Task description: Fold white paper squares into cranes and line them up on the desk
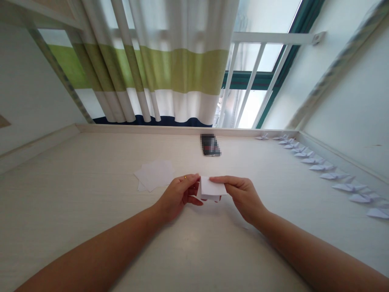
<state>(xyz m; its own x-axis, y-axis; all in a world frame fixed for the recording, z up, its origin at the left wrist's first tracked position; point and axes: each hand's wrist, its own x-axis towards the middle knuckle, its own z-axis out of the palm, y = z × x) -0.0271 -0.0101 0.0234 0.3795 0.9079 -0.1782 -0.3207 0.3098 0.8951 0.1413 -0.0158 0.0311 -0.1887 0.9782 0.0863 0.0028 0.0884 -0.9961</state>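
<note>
Between my two hands, just above the white table, is a small folded piece of white paper. My left hand, with a ring on one finger, pinches the paper's left edge between thumb and fingers. At the right edge, my right hand grips it, the thumb side lying along the top and other fingertips showing below. The paper looks folded into layers, with a flap hanging at the lower edge. Left of it, several loose white sheets lie overlapping on the table.
A row of several folded white paper cranes runs along the table's right side. A dark, blurred-out object lies near the back edge. Behind stand a white and green curtain and a white railing before a window.
</note>
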